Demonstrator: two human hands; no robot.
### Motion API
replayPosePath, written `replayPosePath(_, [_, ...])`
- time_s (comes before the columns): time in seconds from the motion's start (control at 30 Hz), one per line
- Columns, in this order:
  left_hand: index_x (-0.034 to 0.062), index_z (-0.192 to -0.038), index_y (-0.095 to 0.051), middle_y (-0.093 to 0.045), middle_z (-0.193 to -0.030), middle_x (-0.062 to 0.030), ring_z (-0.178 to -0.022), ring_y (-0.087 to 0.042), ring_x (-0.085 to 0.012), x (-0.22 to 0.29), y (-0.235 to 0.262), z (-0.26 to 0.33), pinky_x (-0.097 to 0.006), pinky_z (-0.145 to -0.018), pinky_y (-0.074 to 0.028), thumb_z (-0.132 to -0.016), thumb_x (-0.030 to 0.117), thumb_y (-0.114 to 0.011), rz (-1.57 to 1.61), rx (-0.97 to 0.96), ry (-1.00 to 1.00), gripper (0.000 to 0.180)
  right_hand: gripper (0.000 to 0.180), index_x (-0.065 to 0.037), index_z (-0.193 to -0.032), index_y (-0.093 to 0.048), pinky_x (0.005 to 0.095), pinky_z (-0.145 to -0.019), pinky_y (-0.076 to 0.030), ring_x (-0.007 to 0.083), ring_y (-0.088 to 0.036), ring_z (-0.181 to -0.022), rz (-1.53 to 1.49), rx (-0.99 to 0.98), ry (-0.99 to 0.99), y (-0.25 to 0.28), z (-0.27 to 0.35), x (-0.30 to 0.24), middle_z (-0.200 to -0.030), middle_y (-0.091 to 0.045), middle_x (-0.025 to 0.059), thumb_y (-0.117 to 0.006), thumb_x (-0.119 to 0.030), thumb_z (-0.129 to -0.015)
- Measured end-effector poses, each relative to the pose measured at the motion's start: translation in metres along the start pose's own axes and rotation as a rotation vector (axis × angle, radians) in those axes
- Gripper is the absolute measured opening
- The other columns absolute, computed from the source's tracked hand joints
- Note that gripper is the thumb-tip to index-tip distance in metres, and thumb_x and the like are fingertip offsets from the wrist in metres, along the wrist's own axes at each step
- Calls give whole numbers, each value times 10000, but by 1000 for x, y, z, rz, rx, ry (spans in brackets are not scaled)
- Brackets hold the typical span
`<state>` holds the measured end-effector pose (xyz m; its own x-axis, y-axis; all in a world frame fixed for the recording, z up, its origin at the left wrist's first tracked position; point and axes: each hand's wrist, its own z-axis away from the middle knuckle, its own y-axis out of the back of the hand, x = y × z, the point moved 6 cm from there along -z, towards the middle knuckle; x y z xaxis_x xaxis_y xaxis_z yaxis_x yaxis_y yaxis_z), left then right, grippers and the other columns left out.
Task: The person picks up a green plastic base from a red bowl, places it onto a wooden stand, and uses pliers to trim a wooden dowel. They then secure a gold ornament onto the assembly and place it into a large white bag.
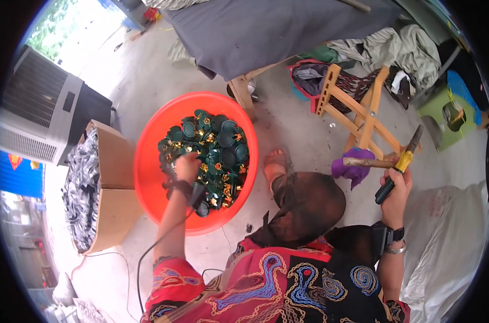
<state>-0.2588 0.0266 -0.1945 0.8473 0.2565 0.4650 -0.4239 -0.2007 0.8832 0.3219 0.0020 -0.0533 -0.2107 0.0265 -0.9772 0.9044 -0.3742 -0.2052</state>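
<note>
My left hand (pixel 187 168) is over a round orange-red basin (pixel 147 191), its fingers curled among dark green cup-shaped pieces (pixel 228 156) with shiny gold ornaments. Blur and the pile hide what those fingers hold. On the right, my right hand (pixel 398 189) is closed around the yellow-and-black handle of a hand tool (pixel 400 166). Its dark narrow blade points up and away; the exact kind is unclear. Touching or close to this tool is the end of a wooden stick (pixel 368 162), which lies across a purple cloth (pixel 353 171).
Left of the basin stands a cardboard box (pixel 115 180) full of grey-black pieces, beside a grey air cooler (pixel 34 102). A cloth-covered table (pixel 266 32) is ahead. Right are a folding wooden stand (pixel 365 116), a green stool (pixel 444 116) and a white sack (pixel 444 231). A cable hangs from my left wrist.
</note>
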Motion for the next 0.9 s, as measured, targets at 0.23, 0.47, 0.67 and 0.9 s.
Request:
replayPosePath(0.23, [55,-977,-638,-636,-920,-160,-852,-615,-323,1,-108,-3,-415,-739,-492,-679,286,-713,-133,-50,182,384,385,22,-1104,-479,215,-559,-405,81,-459,-643,108,-55,31,-31,0,-2,-1000,-515,64,-561,-74,-740])
replayPosePath(0.47, [110,-895,-683,-652,-852,-144,-841,-617,-323,-1,-126,-11,-434,-736,-493,-694,262,-669,-241,-80,235,252,424,26,-1128,-482,210,-536,-410,74,-464,-630,101,-16,68,-21,-6,-7,-1063,-520,91,-568,-31,-717])
replayPosePath(0.67, [71,-982,-676,-664,-764,-71,-627,-613,-181,63,-66,-13,-293,-591,-486,-782,151,-638,249,64,-38,219,411,28,-1107,-501,210,-534,-409,76,-472,-621,80,56,79,-14,-2,-30,-984,-541,59,-582,-48,-712])
replayPosePath(0.9, [62,-972,-674,-646,-1014,-128,-917,-628,-233,334,7,3,-300,-773,-499,-670,-95,-594,823,-101,-885,349,421,25,-1097,-498,206,-570,-396,75,-461,-647,69,66,298,-14,-9,-82,-876,-509,16,-603,-37,-694])
